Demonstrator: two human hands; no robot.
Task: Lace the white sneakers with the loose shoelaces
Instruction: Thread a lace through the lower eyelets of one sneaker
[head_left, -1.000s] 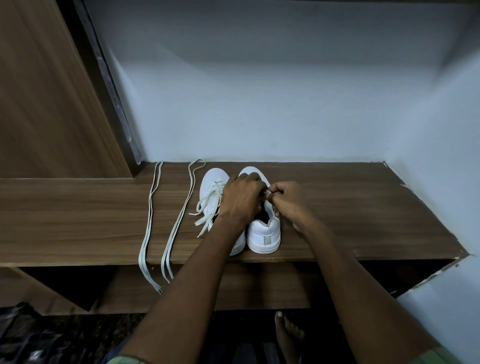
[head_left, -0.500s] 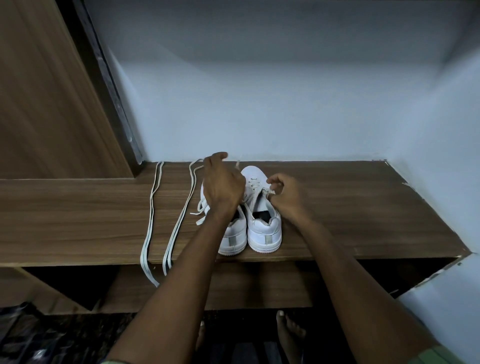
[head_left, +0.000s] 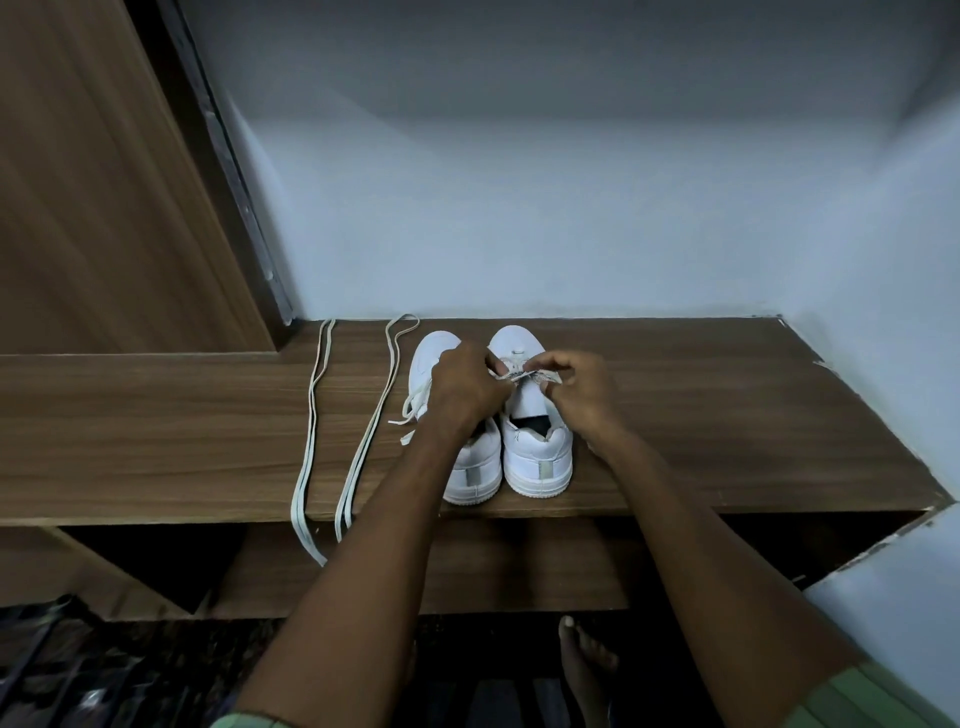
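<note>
Shoelace (head_left: 524, 375) pinched taut between left hand (head_left: 467, 387) and right hand (head_left: 582, 387) over right sneaker (head_left: 535, 447); may slip from eyelet if tugged unevenly.

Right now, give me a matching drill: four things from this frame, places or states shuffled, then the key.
Things:
1. left sneaker
2. right sneaker
3. spare laces
4. bare foot

States:
A. lace stretched across it between both hands
B. on the floor below the shelf
C. loose lace ends spilling off its side
D. draped over the shelf's front edge

Pairs: 1-C, 2-A, 3-D, 4-B
</note>
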